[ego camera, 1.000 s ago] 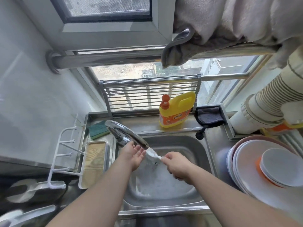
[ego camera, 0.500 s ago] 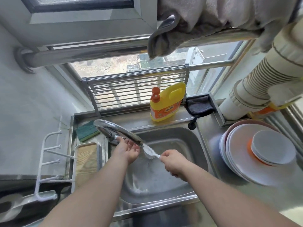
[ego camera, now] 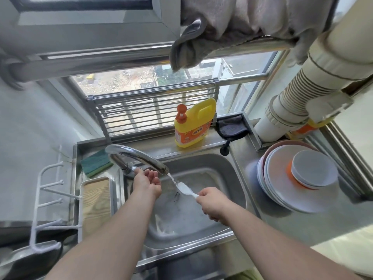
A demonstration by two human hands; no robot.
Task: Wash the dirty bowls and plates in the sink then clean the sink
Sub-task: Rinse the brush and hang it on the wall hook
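Here, one brush (ego camera: pixel 184 187) is sitting under the tap (ego camera: pixel 139 158) stream above the sink (ego camera: pixel 232 170), its handle clenched in the right hand (ego camera: pixel 212 201). The left hand (ego camera: pixel 147 181) is hovering under the tap, fingers relaxed. One plate stack (ego camera: pixel 282 186) is resting right of the sink.

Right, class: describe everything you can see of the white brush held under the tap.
The brush is small, white and looks plastic, with a pale bristled head and a thin handle. It slants over the sink; the right hand pinches the handle's end. Water from the faucet runs onto the head. The left hand is apart from it.
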